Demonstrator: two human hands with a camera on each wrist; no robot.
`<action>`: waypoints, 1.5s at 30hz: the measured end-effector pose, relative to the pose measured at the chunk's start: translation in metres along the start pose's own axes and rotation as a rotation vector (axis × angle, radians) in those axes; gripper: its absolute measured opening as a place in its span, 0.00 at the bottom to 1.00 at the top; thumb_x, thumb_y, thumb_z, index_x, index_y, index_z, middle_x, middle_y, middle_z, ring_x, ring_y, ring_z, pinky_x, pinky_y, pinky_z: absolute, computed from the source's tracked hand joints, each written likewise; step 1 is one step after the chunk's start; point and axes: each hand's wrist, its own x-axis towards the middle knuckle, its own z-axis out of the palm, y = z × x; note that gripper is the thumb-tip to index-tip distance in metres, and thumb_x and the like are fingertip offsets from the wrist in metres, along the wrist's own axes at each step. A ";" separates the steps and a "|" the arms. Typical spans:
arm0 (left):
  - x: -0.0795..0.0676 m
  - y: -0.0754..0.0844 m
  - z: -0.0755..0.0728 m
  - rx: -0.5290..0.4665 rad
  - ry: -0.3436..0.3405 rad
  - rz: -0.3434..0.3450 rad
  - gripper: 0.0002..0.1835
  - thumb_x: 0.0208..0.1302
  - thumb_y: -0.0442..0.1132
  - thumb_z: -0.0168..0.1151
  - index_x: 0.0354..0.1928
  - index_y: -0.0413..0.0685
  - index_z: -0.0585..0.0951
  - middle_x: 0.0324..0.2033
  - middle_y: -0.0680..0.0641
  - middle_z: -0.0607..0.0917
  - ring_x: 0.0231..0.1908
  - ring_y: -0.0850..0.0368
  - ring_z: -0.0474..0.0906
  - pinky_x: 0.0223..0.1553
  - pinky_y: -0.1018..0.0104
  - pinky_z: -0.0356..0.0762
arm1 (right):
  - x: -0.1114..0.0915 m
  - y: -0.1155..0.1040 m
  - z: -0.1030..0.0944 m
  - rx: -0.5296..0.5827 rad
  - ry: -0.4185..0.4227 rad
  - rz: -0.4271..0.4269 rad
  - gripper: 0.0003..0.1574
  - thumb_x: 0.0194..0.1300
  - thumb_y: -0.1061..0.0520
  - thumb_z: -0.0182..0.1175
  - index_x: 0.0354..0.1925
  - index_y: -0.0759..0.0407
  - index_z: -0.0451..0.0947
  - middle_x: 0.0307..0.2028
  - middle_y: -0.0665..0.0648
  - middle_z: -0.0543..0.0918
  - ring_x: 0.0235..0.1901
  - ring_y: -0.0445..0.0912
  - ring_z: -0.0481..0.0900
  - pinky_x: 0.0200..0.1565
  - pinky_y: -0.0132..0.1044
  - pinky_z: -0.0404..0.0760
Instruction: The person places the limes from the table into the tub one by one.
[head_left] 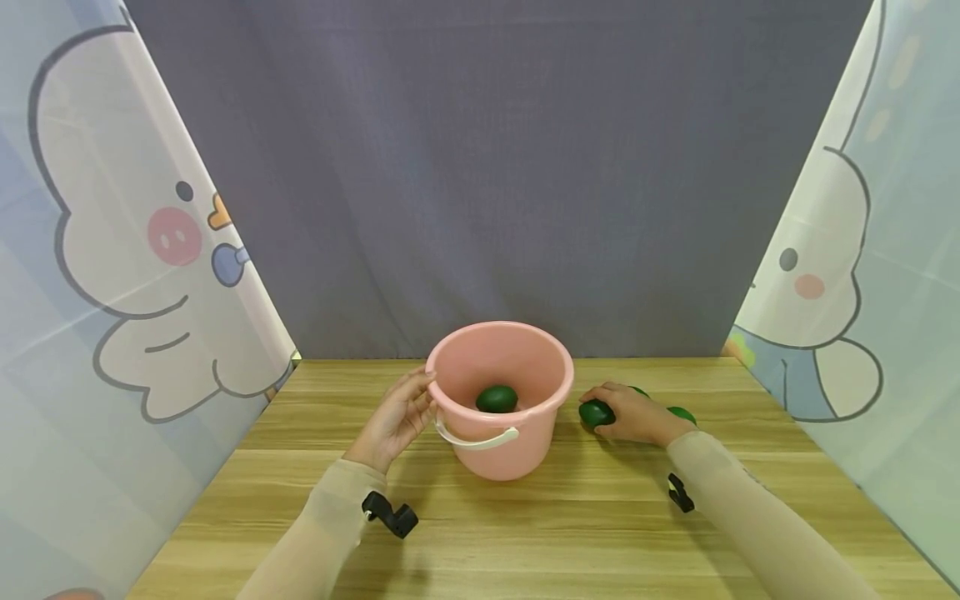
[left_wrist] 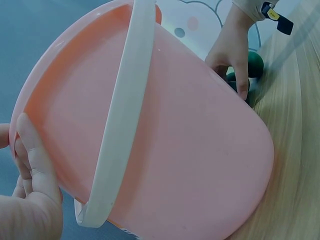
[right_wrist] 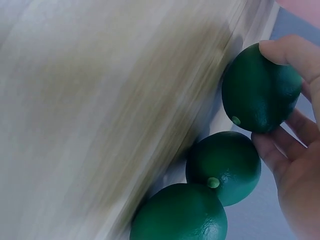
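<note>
A pink bucket (head_left: 517, 454) stands upright on the table, its white handle (head_left: 480, 442) hanging down at the near side. One dark green lime (head_left: 497, 398) lies inside it. My left hand (head_left: 393, 421) pinches the bucket's rim at the left, as the left wrist view also shows. To the right of the bucket, my right hand (head_left: 636, 414) holds another lime (right_wrist: 257, 92) between thumb and fingers, low by the tabletop. Beside that hand are two more limes, a middle one (right_wrist: 222, 167) and a nearer one (right_wrist: 177, 215), partly hidden by the hand in the head view.
The wooden table (head_left: 585, 533) ends at a dark grey curtain (head_left: 510, 167) behind the bucket. Cartoon-printed curtains hang at the left (head_left: 112, 250) and right (head_left: 825, 275). A black clip-like device (head_left: 390, 514) sits on each wrist.
</note>
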 end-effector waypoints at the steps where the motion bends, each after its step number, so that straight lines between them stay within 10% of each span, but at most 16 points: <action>1: 0.000 0.000 0.000 0.004 -0.001 0.000 0.14 0.74 0.32 0.52 0.58 0.44 0.67 0.42 0.47 0.74 0.31 0.63 0.76 0.27 0.81 0.80 | 0.000 0.000 0.000 0.002 0.003 -0.002 0.32 0.57 0.58 0.73 0.60 0.59 0.76 0.55 0.63 0.78 0.53 0.59 0.77 0.52 0.56 0.82; 45: 0.002 0.000 0.000 -0.004 -0.004 -0.006 0.15 0.75 0.32 0.51 0.60 0.44 0.67 0.42 0.47 0.74 0.30 0.63 0.77 0.26 0.81 0.80 | -0.008 -0.015 -0.023 0.045 0.107 -0.042 0.32 0.60 0.54 0.72 0.60 0.60 0.75 0.52 0.61 0.79 0.46 0.52 0.79 0.46 0.50 0.83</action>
